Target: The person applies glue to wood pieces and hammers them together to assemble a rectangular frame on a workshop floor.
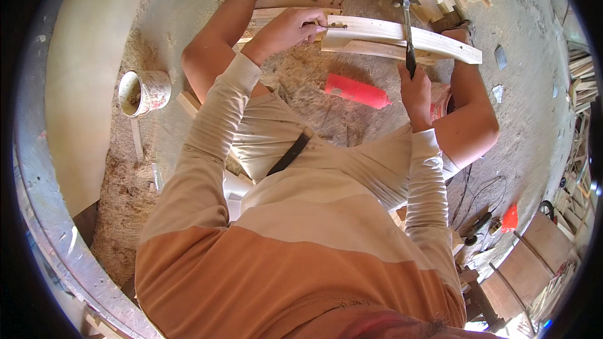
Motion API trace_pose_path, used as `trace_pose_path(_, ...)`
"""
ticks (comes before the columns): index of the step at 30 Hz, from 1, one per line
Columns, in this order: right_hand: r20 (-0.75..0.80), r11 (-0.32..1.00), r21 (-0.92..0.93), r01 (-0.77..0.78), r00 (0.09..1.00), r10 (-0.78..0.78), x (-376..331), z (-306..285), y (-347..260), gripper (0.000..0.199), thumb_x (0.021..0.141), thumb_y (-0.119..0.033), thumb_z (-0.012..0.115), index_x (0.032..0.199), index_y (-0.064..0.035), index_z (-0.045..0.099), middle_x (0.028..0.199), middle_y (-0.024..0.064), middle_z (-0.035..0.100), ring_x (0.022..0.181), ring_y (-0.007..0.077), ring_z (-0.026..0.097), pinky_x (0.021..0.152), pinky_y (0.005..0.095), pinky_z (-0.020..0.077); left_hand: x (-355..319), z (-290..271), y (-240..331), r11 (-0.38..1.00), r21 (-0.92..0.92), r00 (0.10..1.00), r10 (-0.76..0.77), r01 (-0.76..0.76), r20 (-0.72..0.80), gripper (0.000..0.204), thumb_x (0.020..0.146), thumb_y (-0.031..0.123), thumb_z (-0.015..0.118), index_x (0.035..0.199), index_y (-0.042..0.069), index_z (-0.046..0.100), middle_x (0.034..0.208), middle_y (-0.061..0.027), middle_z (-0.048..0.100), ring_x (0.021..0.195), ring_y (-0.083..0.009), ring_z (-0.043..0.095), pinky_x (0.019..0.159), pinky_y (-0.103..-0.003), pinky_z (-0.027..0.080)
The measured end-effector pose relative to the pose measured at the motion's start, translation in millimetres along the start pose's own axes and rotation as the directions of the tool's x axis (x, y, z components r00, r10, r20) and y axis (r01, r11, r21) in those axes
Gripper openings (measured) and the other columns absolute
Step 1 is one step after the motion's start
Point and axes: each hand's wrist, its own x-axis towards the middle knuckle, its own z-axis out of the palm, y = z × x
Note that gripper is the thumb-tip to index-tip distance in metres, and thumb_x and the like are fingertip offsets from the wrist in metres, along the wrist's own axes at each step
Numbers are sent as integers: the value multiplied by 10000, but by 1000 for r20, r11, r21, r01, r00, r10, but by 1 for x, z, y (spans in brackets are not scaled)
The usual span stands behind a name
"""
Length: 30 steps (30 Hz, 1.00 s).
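pale wood makes up the curved board (pixel 433 41), which lies crosswise between the left leg (pixel 232 14) and the right leg (pixel 466 81); small dark pieces (pixel 339 26), perhaps nails, sit on its left end. another curved strip (pixel 384 49) lies just beside it, and if it slips, the board could rock under a blow. the left hand (pixel 286 30) is closed in a pinch on a small dark item (pixel 315 23), seemingly a nail, right by that left end: a stray stroke could catch the fingertips. the right hand (pixel 416 91) grips the hammer (pixel 409 41) by its dark handle, the head reaching past the board; a poor angle might bend a nail or split the wood. on the floor (pixel 289 75), the red bottle (pixel 357 90) could be hit by a dropped piece.
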Motion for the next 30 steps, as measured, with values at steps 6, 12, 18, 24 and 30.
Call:
trace_pose_path(6, 3, 999, 36, 9, 1000, -9, 0, -2, 3, 433, 944, -356, 634, 906, 73, 595, 835, 321, 643, 845, 513, 625, 739, 526, 479, 4, 2, -4, 948, 261, 982, 189, -182, -2, 171, 972, 135, 585, 1063, 6, 651, 700, -142, 622, 594, -247, 578, 607, -381, 465)
trace_pose_path(12, 161, 868, 475, -142, 984, 73, -24, -23, -24, 326, 961, -289, 662, 920, 13, 545, 630, 134, 542, 555, 196, 546, 541, 380, 462, 6, 9, -25, 871, 390, 934, 351, -299, -68, 185, 957, 129, 598, 1065, -1, 672, 847, -244, 644, 729, -394, 611, 678, -437, 489)
trace_pose_path(18, -84, 926, 211, 313, 949, -302, -62, -46, -65, 228, 970, -211, 653, 919, -24, 533, 612, 91, 521, 547, 149, 544, 513, 364, 447, 3, 10, -18, 844, 447, 928, 364, -296, -73, 180, 897, 65, 616, 1055, 13, 685, 901, -234, 663, 815, -402, 643, 730, -472, 499)
trace_pose_path(24, 76, 923, 94, 374, 922, -381, -59, -27, -44, 230, 946, -207, 667, 956, -5, 557, 691, 215, 607, 601, 375, 599, 572, 445, 466, 8, 10, -23, 836, 470, 944, 329, -282, -21, 165, 873, 49, 623, 1031, 25, 666, 861, -211, 664, 813, -394, 649, 725, -481, 494)
trace_pose_path(30, -301, 861, -34, 507, 816, -493, -51, -154, -129, 206, 967, -255, 601, 958, -51, 629, 723, 135, 628, 626, 257, 622, 604, 367, 489, 5, 16, -37, 825, 492, 933, 354, -279, -66, 174, 868, 54, 598, 1024, 32, 671, 882, -203, 671, 843, -397, 652, 758, -477, 494)
